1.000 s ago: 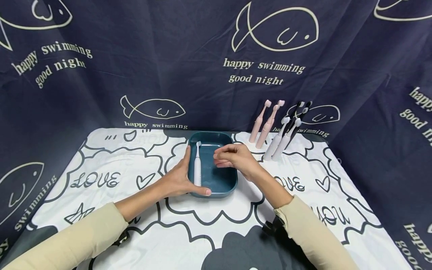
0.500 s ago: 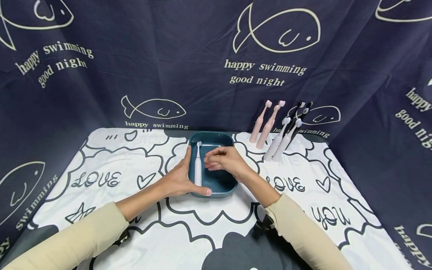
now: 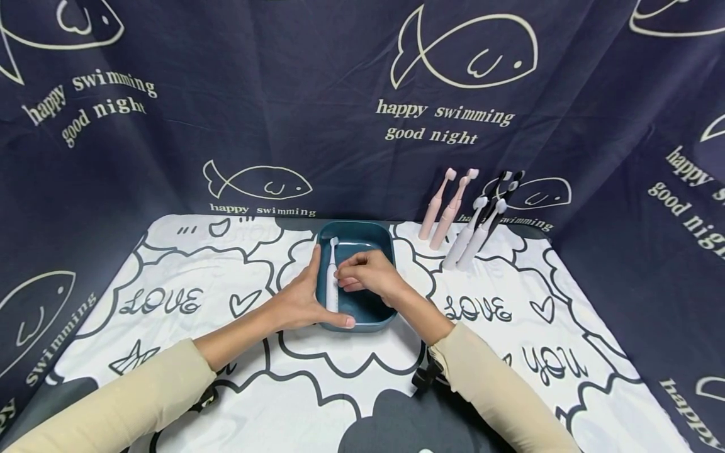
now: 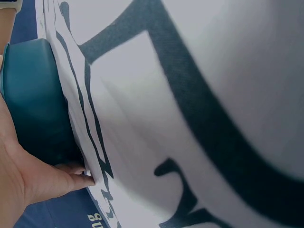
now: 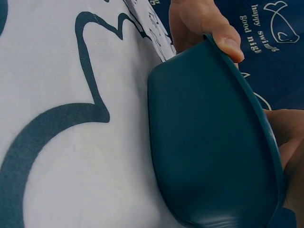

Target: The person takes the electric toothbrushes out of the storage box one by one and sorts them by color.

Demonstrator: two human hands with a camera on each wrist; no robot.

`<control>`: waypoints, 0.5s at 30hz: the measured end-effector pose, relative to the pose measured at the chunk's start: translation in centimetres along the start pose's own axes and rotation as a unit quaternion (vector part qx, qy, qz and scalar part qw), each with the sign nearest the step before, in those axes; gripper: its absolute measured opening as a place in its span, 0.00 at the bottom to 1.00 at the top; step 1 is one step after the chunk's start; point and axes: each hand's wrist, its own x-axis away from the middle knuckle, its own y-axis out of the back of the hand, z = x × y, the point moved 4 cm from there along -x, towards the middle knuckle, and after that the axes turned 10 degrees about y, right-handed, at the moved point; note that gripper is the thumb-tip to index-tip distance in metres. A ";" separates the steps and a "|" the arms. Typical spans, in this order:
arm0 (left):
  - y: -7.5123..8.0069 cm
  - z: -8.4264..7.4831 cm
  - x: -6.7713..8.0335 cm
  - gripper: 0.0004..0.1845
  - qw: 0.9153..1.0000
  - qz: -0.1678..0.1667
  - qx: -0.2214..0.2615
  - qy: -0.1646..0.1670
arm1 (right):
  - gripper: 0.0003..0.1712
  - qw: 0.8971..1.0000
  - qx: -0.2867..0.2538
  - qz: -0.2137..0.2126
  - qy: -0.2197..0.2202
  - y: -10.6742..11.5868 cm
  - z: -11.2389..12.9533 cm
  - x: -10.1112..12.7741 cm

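Note:
A teal tray sits at the middle of the table. A white toothbrush lies inside it along the left wall, head pointing away from me. My left hand holds the tray's left side, thumb curled round the front corner. My right hand reaches into the tray from the right, and its curled fingertips pinch the toothbrush handle. The left wrist view shows the tray's outer wall against my left palm. In the right wrist view the tray is seen from outside, with the left thumb on its rim.
Several toothbrushes stand upright at the back right: two pink, two white and black ones. A white cartoon-print cloth covers the table. A dark blue fish-print curtain closes the back and sides.
My right hand has moved left across the tray and its fingertips have reached the white toothbrush. The left hand and tray have stayed put.

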 end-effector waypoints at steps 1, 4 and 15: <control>0.0 0.0 0.0 0.95 1.000 0.000 0.001 0.001 | 0.11 1.000 0.004 -0.001 -0.004 0.0 -0.1 0.0; 0.0 -0.1 0.0 0.95 1.000 -0.002 -0.002 -0.003 | 0.11 1.000 0.015 -0.001 -0.017 -0.2 -0.3 -0.1; 0.1 -0.1 0.1 0.95 1.000 -0.005 -0.013 -0.002 | 0.10 0.998 0.046 0.002 -0.047 -0.6 -0.7 -0.4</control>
